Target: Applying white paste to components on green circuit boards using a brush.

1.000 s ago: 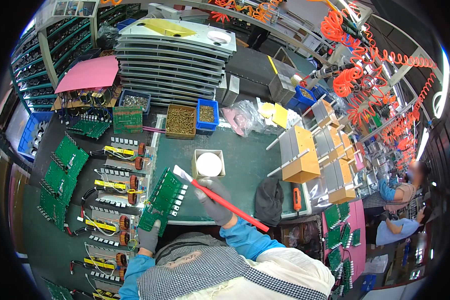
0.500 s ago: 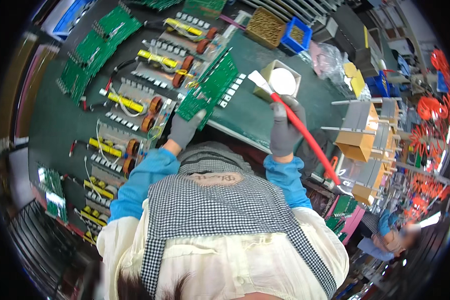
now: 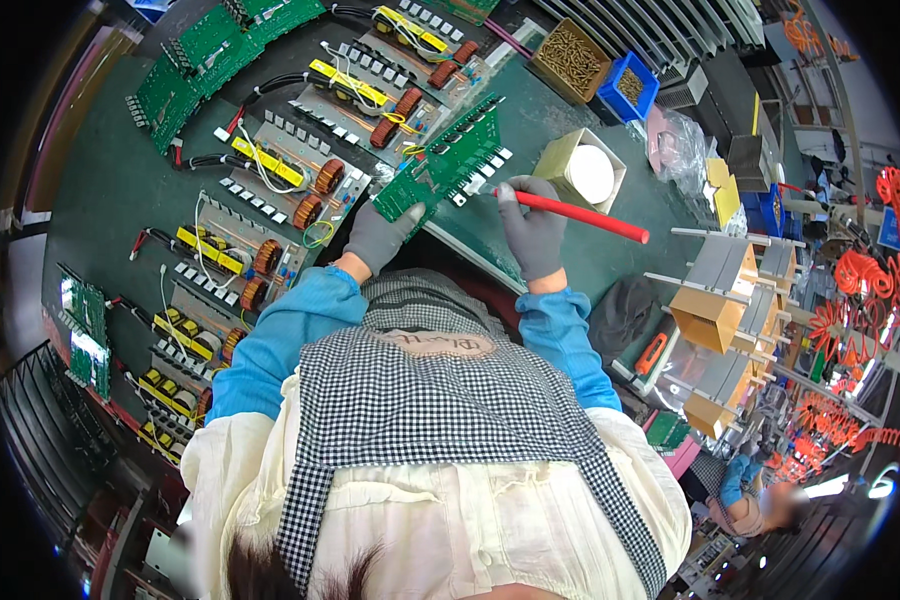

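The right hand [image 3: 532,228], gloved in gray, is closed around the red handle [image 3: 575,208] of a flat brush, with the brush's pale working end directed left. The left hand [image 3: 378,235], also gloved, is clamped on the lower end of a green printed circuit board [image 3: 445,165], thumb on the upper face; the fingers beneath are hidden.

Board position: at the front edge of the green bench [image 3: 525,105], between a row of power assemblies with copper-wound toroidal inductors [image 3: 328,176] and an open-topped box [image 3: 560,160] holding a white, round-topped container [image 3: 592,174]. The board is tilted, with its row of pale-tabbed components [image 3: 483,172] facing the brush.

Step in hand, as judged: brush work along the tabs, at the end nearest the left hand. The bristles are at these tabs; contact cannot be confirmed at this size.

Next-move requirement: hold the board steady with the left hand, keep the brush flat to each tab, and apply light pressure. Risk: excess pressure could bend the component leads.
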A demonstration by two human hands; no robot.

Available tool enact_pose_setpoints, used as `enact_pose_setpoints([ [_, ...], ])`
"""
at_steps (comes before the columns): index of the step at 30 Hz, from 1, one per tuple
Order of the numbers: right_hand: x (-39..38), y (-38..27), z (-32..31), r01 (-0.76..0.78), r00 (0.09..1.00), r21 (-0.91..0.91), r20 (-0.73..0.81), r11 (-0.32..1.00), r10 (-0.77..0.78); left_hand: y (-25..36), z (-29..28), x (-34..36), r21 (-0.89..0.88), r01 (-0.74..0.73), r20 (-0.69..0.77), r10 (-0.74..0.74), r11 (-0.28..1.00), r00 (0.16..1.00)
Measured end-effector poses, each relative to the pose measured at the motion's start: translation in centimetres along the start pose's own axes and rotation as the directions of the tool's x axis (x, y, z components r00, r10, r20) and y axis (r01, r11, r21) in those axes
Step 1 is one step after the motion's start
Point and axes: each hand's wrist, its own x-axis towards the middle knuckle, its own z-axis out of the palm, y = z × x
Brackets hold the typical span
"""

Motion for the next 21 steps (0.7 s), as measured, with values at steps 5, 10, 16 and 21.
enact_pose_setpoints([
  [5, 0.6, -0.8, 0.2, 0.093, 0.991, -0.228, 0.117, 0.969, -0.068, 0.2, 0.1, -0.1, 0.035, -0.011, -0.016, 0.012, 0.999, 1.000],
  [10, 0.4, 0.0, -0.1, -0.033, 0.997, -0.025, 0.064, 0.999, 0.035, -0.4, 0.0, 0.3, 0.024, -0.013, 0.000, 0.013, 1.000, 1.000],
  [16, 0.3, -0.2, -0.3, -0.023, 0.995, -0.270, 0.083, 0.963, 0.047, -0.4, 0.1, 0.2, 0.068, -0.074, -0.037, 0.077, 0.995, 0.996],
  [21, 0.5, -0.8, 0.9, -0.047, 0.998, -0.066, 0.047, 0.997, 0.050, -0.3, -0.1, 0.4, 0.079, -0.041, 0.014, 0.040, 0.996, 0.999],
])
